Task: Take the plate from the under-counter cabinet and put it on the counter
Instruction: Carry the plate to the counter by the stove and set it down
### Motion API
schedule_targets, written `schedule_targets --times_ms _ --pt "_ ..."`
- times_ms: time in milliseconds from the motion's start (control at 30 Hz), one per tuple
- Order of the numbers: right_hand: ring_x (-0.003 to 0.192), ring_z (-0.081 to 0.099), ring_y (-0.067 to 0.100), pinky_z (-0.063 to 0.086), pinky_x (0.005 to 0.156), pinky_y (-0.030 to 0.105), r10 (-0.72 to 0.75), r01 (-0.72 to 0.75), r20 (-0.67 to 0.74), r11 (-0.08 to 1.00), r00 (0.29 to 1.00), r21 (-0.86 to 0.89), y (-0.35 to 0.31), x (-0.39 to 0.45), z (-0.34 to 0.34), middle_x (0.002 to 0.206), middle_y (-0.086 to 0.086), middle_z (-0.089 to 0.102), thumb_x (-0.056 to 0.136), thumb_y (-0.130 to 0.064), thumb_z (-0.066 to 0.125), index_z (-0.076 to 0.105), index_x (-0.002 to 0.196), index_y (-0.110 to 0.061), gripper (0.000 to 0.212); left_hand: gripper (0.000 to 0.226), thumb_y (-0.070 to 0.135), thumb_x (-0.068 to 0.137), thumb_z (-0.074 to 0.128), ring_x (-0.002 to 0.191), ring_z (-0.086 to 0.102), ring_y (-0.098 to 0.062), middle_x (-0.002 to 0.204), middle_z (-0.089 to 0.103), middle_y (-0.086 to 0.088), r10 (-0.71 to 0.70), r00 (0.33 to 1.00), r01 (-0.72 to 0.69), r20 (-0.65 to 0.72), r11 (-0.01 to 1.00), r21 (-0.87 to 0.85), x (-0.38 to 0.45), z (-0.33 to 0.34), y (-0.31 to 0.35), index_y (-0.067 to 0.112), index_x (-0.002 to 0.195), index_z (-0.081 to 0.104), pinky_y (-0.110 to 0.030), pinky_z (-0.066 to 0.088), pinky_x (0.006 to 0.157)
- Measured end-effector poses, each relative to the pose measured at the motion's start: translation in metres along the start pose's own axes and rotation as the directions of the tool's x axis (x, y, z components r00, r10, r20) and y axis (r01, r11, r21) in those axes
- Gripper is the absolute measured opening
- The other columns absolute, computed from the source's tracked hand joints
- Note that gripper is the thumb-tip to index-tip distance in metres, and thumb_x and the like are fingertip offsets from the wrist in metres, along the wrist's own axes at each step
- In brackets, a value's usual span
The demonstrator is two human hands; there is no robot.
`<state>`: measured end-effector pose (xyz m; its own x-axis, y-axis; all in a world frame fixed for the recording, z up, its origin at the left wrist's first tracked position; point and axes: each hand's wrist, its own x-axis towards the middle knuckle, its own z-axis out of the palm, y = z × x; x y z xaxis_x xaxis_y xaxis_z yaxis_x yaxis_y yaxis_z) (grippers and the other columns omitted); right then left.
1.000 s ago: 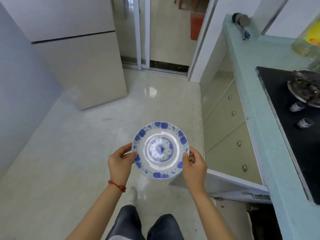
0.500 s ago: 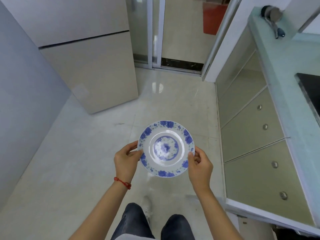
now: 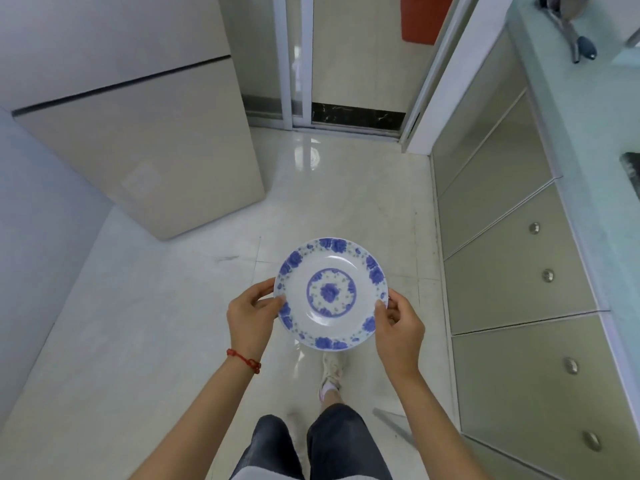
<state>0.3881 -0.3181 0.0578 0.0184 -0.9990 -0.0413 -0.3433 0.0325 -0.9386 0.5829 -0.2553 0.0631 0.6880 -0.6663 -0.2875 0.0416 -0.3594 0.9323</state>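
Observation:
A white plate (image 3: 330, 294) with blue flowers on its rim and centre is held level over the floor, in front of my body. My left hand (image 3: 251, 315) grips its left edge, thumb on top. On the opposite edge my right hand (image 3: 398, 325) holds it the same way. The pale green counter (image 3: 568, 109) runs along the right side, well to the right of the plate. Below it the under-counter cabinet fronts (image 3: 512, 278) with round metal knobs are closed in view.
A beige fridge (image 3: 138, 143) stands at the left. A sliding glass door (image 3: 301, 57) lies ahead, with a red bin (image 3: 424, 19) beyond it. A utensil with a dark handle (image 3: 575, 39) lies on the far counter. A dark hob corner (image 3: 632, 168) shows at the right edge.
The view has swung left and away from the counter: the hob and the open cabinet door have left the frame. The plate stays gripped by both hands, its face now more towards me.

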Motion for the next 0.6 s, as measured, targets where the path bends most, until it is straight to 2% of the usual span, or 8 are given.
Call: schedule_targets --times_ms 133,267,400,600 --pt "0.073 0.062 -0.004 0.049 0.058 0.006 -0.009 0.009 -0.009 1.000 1.000 -0.010 0.000 0.063 0.004 0.082 -0.020 0.060 0.087 -0.010 0.058 0.060 0.104 -0.014 0.018 0.027 0.003 0.079 0.066 0.075 0.065 -0.002 0.098 0.068 -0.006 -0.019 1.000 0.019 -0.006 1.000 -0.006 0.044 0.038 0.022 0.006 0.105 0.065 -0.016 0.056 0.060" --pt "0.075 0.063 -0.003 0.048 0.058 0.004 -0.028 0.028 -0.017 1.000 0.999 0.004 -0.007 0.123 0.003 0.083 -0.012 0.062 0.087 -0.009 0.057 0.060 0.102 -0.016 0.017 0.027 0.003 0.079 0.065 0.071 0.065 -0.001 0.097 0.067 -0.005 -0.013 1.000 0.013 -0.004 1.000 -0.001 0.087 0.076 0.051 0.005 0.106 0.065 -0.015 0.056 0.059" --pt "0.075 0.062 -0.001 0.047 0.058 0.004 -0.047 0.047 -0.038 0.999 0.998 -0.014 -0.015 0.176 0.007 0.083 -0.005 0.064 0.087 -0.008 0.056 0.061 0.103 -0.011 0.017 0.027 0.000 0.079 0.064 0.067 0.066 0.006 0.090 0.067 0.001 0.007 1.000 -0.007 0.016 1.000 -0.018 0.127 0.104 0.073 0.005 0.105 0.065 -0.012 0.055 0.055" --pt "0.074 0.064 0.003 0.049 0.057 0.007 -0.022 0.020 -0.076 0.999 0.997 -0.031 -0.021 0.236 0.028 0.081 -0.003 0.065 0.087 -0.008 0.055 0.062 0.102 -0.013 0.017 0.027 -0.005 0.078 0.063 0.065 0.067 0.003 0.086 0.067 0.006 0.017 0.998 -0.014 0.064 0.999 -0.037 0.193 0.130 0.094 0.012 0.098 0.067 -0.012 0.053 0.053"
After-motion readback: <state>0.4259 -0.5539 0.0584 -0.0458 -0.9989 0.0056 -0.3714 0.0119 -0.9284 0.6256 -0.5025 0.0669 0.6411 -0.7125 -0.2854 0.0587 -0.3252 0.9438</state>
